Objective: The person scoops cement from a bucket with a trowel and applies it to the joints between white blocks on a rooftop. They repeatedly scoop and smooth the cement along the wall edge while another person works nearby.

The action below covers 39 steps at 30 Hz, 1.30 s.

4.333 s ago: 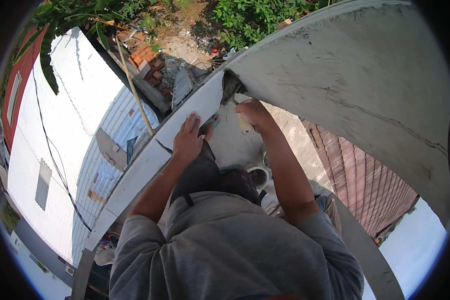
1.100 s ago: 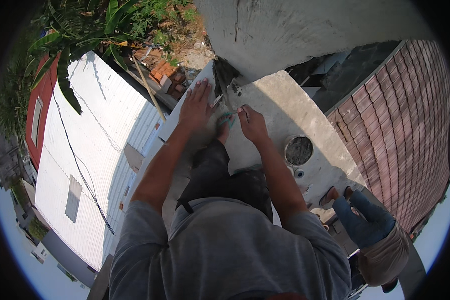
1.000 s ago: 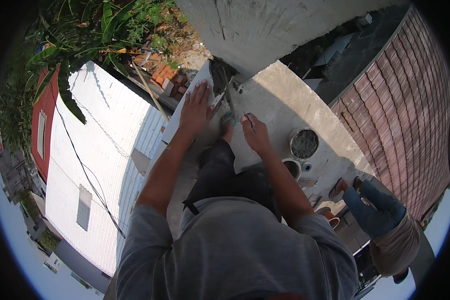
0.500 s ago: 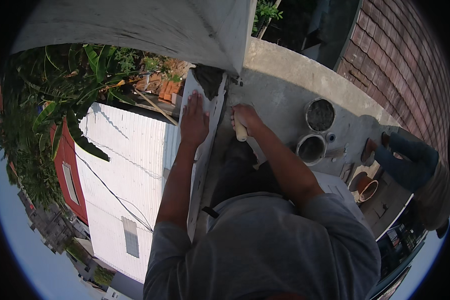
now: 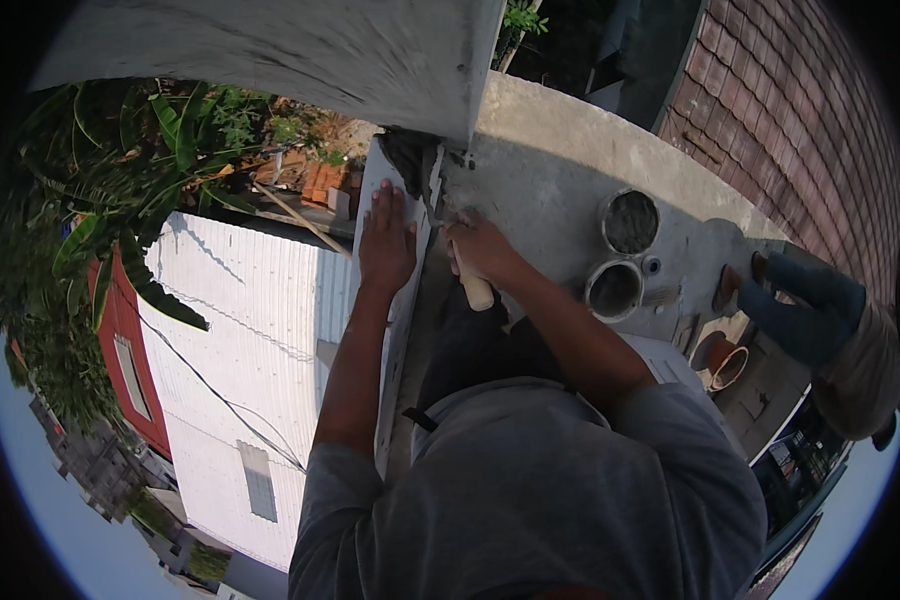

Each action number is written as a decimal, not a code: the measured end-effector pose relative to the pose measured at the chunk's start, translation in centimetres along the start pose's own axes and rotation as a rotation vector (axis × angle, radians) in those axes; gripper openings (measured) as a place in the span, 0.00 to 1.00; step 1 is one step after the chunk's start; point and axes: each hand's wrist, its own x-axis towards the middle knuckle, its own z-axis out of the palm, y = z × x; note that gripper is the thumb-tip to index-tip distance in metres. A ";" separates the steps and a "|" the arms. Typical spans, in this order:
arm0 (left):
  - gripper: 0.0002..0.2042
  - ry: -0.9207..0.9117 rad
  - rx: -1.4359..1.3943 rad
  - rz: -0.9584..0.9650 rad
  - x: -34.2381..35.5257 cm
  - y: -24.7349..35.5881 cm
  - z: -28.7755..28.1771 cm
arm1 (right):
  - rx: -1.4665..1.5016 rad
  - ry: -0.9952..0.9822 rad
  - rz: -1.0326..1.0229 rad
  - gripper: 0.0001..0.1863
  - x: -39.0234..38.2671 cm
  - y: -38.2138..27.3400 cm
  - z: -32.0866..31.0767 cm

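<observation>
My left hand lies flat, fingers stretched forward, on a narrow pale ledge. Just beyond its fingertips, dark wet mortar sits on the ledge's far end, against a grey wall. My right hand is closed around the wooden handle of a trowel. The trowel's butt points back toward me, while its metal part reaches forward beside the ledge's inner edge, near the mortar. My fingers partly hide the tool.
Two round buckets with grey mixture, one farther and one nearer, stand on the concrete floor to my right. Farther right are an orange-brown container and another person. Left of the ledge, a white corrugated roof lies below.
My right hand has shifted left toward the ledge, bringing the trowel up to its inner edge by the mortar. My left hand stays flat. The whole view has shifted slightly.
</observation>
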 end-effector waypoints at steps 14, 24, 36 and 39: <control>0.28 -0.072 -0.085 0.027 0.4 -0.5 -0.9 | 0.304 -0.001 0.213 0.12 -3.0 -0.1 3.5; 0.28 -0.168 -0.041 0.033 1.3 -0.2 -2.1 | -0.174 0.016 -0.153 0.14 -6.7 2.8 4.0; 0.24 0.030 -0.112 0.079 -0.7 9.6 1.2 | -0.222 0.714 -0.024 0.16 -25.0 14.2 -13.1; 0.23 -0.207 -0.147 0.105 -1.9 13.9 6.2 | -0.210 1.007 0.229 0.18 -28.9 21.1 -14.3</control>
